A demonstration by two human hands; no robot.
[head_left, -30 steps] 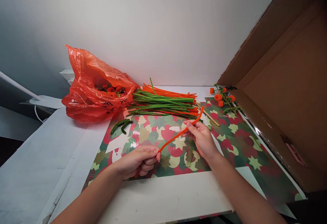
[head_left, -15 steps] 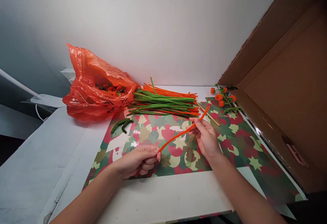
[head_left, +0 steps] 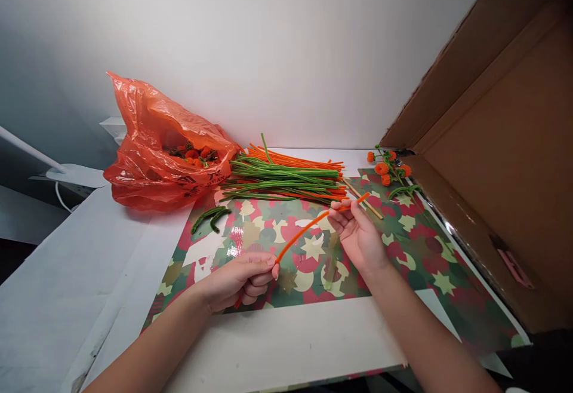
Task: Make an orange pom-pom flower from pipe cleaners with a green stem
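An orange pipe cleaner (head_left: 301, 233) stretches between my two hands above the patterned mat, bowed slightly upward. My left hand (head_left: 250, 276) is closed round it, thumb on top, and a short orange end pokes out below the fist. Near the other end, my right hand (head_left: 358, 229) pinches it between thumb and fingers, with the tip sticking out to the upper right. Behind the hands lie bundles of green pipe cleaners (head_left: 286, 169) and orange pipe cleaners (head_left: 298, 157). Bent dark green pieces (head_left: 210, 217) rest on the mat at the left.
A red plastic bag (head_left: 152, 166) holding orange flowers stands at the back left. Orange pompom flowers on green stems (head_left: 385, 169) lie at the back right, beside a cardboard box (head_left: 483, 112). A thin wooden stick (head_left: 364, 200) lies behind my right hand. The patterned mat (head_left: 268, 232) covers the table.
My right hand has turned palm upward and its grip on the pipe cleaner has shifted slightly. My left hand keeps its hold. The whole view has moved a little.
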